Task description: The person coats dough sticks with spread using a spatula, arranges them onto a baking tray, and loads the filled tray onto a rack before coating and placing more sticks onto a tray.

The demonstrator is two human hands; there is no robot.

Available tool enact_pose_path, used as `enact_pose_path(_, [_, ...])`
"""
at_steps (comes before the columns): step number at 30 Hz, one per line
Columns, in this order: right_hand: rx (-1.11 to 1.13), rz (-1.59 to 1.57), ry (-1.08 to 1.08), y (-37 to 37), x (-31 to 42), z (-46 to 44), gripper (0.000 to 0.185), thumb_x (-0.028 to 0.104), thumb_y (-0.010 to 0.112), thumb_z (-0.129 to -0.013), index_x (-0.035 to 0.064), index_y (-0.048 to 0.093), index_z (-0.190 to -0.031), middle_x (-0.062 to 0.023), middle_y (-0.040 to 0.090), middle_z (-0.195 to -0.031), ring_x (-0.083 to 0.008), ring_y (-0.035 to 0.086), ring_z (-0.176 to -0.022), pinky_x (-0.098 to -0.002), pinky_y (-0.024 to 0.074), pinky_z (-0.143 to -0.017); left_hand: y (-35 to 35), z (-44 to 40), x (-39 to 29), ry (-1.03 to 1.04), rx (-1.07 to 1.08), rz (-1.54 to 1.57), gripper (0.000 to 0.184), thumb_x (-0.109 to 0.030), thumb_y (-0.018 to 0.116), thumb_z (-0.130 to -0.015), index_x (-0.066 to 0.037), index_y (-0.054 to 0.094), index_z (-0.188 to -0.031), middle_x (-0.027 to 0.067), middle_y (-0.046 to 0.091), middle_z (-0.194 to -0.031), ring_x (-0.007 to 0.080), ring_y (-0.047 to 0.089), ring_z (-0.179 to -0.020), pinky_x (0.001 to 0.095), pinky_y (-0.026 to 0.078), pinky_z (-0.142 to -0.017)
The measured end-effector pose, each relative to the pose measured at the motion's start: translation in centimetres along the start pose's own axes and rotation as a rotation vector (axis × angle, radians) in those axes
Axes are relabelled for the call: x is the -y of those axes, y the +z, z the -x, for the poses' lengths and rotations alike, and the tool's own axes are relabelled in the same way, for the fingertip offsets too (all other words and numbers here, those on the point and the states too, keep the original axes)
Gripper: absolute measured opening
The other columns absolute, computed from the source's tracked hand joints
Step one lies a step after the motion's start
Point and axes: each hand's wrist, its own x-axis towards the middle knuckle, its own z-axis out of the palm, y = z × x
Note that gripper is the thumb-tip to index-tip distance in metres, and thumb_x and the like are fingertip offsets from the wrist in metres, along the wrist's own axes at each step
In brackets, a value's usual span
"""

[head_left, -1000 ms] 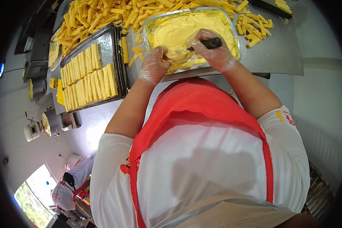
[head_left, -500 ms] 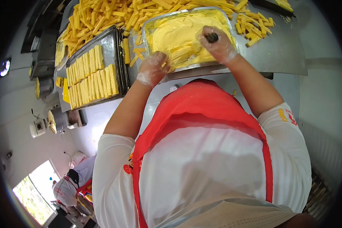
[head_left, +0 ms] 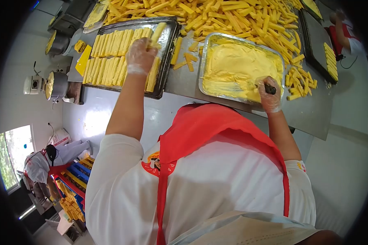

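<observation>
My left hand (head_left: 141,57), in a clear plastic glove, is closed on a cream-coated cake stick (head_left: 158,32) over the right end of a dark baking tray (head_left: 166,49). Two rows of coated sticks (head_left: 104,70) stand side by side in that tray. My right hand (head_left: 270,98), gloved as well, grips a black handle (head_left: 270,88) at the lower right corner of a metal pan (head_left: 203,61). Yellow cream (head_left: 237,61) fills the pan. The tool's working end is hidden by my fingers and the cream.
Many uncoated sticks (head_left: 249,18) are heaped behind the pan, with a smaller pile (head_left: 300,83) to its right. A second dark tray (head_left: 315,45) lies far right. One person (head_left: 347,36) is at upper right; another (head_left: 39,165) bends beside crates (head_left: 75,179) at lower left.
My left hand has gone from the cream pan to the baking tray, carrying a coated stick. My right hand stays at the pan, now nearer its lower right corner. The view has shifted.
</observation>
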Motion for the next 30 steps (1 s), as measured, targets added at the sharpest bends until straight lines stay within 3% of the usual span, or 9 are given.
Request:
enact_pose_path(6, [0.035, 0.045, 0.002, 0.7, 0.1, -0.5, 0.013, 0.002, 0.063, -0.082, 0.0024, 0.050, -0.079, -0.0134, 0.046, -0.073, -0.0306, 0.049, -0.068, -0.0362, 0.0423, -0.064, 1.7, -3.7, 6.3, 0.022, 0.415, -0.275, 0.031, -0.032, 0.065, -0.085, -0.009, 0.069, -0.106, 0.0164, 0.065, -0.115, 0.0313, 0.061, -0.105, 0.0405, 0.048, -0.093])
enact_pose_path(8, [0.027, 0.097, -0.033, 0.9, 0.8, -0.4, 0.012, 0.002, 0.063, -0.081, 0.0022, 0.051, -0.079, -0.0146, 0.047, -0.074, -0.0331, 0.049, -0.069, -0.0377, 0.0428, -0.064, 3.1, -5.4, 8.9, 0.348, -0.054, -0.695, 0.030, -0.036, 0.063, -0.087, -0.012, 0.069, -0.105, 0.0131, 0.065, -0.118, 0.0289, 0.061, -0.109, 0.0396, 0.048, -0.094])
enact_pose_path(11, [0.008, 0.153, -0.022, 1.3, 1.1, -0.4, 0.012, 0.002, 0.063, -0.081, 0.0026, 0.052, -0.080, -0.0147, 0.048, -0.075, -0.0338, 0.050, -0.069, -0.0388, 0.0431, -0.064, 2.3, -10.6, 6.1, 0.462, -0.214, -0.586, 0.034, -0.038, 0.062, -0.089, -0.014, 0.068, -0.111, 0.0088, 0.065, -0.121, 0.0260, 0.059, -0.113, 0.0398, 0.047, -0.096])
enact_pose_path(13, [0.001, 0.164, -0.012, 1.5, 2.2, -0.7, 0.009, 0.002, 0.062, -0.083, 0.0034, 0.053, -0.081, -0.0143, 0.048, -0.074, -0.0350, 0.051, -0.071, -0.0413, 0.0421, -0.064, 5.1, -14.8, 2.5, 0.269, -0.024, -0.127, 0.035, -0.038, 0.061, -0.090, -0.019, 0.065, -0.119, 0.0057, 0.063, -0.126, 0.0251, 0.058, -0.116, 0.0397, 0.046, -0.099])
enact_pose_path(19, [-0.064, 0.202, 0.034, 2.1, 2.2, -0.7, 0.014, 0.003, 0.064, -0.081, 0.0041, 0.050, -0.078, -0.0141, 0.047, -0.072, -0.0346, 0.050, -0.068, -0.0400, 0.0423, -0.062, 16.0, -20.7, -7.1, 0.536, 0.287, -0.358, 0.036, -0.029, 0.054, -0.094, -0.019, 0.058, -0.129, 0.0088, 0.063, -0.127, 0.0286, 0.060, -0.117, 0.0439, 0.049, -0.096])
enact_pose_path(21, [-0.040, 0.174, 0.059, 1.8, 2.4, -0.5, 0.014, 0.001, 0.063, -0.080, 0.0040, 0.050, -0.077, -0.0146, 0.047, -0.072, -0.0342, 0.050, -0.067, -0.0399, 0.0421, -0.062, 18.0, -22.2, -7.7, 0.336, 0.537, -0.336, 0.036, -0.024, 0.050, -0.095, -0.021, 0.056, -0.131, 0.0098, 0.062, -0.127, 0.0303, 0.061, -0.114, 0.0467, 0.052, -0.091])
enact_pose_path(23, [-0.047, 0.164, 0.081, 1.4, 1.7, -0.3, 0.013, 0.001, 0.063, -0.079, 0.0040, 0.050, -0.077, -0.0151, 0.048, -0.073, -0.0347, 0.050, -0.068, -0.0404, 0.0422, -0.062, 18.6, -22.8, -6.1, 0.733, 0.387, -0.443, 0.036, -0.024, 0.050, -0.095, -0.020, 0.057, -0.130, 0.0105, 0.063, -0.126, 0.0308, 0.061, -0.114, 0.0470, 0.052, -0.091])
enact_pose_path(26, [-0.013, 0.087, 0.164, 0.6, 2.6, -0.4, 0.012, 0.001, 0.063, -0.078, 0.0045, 0.052, -0.077, -0.0152, 0.051, -0.075, -0.0357, 0.053, -0.069, -0.0420, 0.0435, -0.063, 10.9, -21.5, -8.3, 0.683, 0.205, -0.319, 0.038, -0.028, 0.055, -0.091, -0.019, 0.059, -0.128, 0.0108, 0.064, -0.123, 0.0313, 0.058, -0.115, 0.0434, 0.050, -0.094])
enact_pose_path(30, [0.173, 0.114, -0.141, 0.8, 7.0, -2.4, 0.011, 0.003, 0.064, -0.077, 0.0078, 0.057, -0.083, -0.0120, 0.056, -0.079, -0.0333, 0.058, -0.075, -0.0413, 0.0482, -0.067, 4.4, -17.9, -9.4, 0.735, -0.163, -0.006, 0.037, -0.028, 0.061, -0.089, -0.012, 0.063, -0.121, 0.0106, 0.066, -0.116, 0.0307, 0.059, -0.112, 0.0413, 0.049, -0.094])
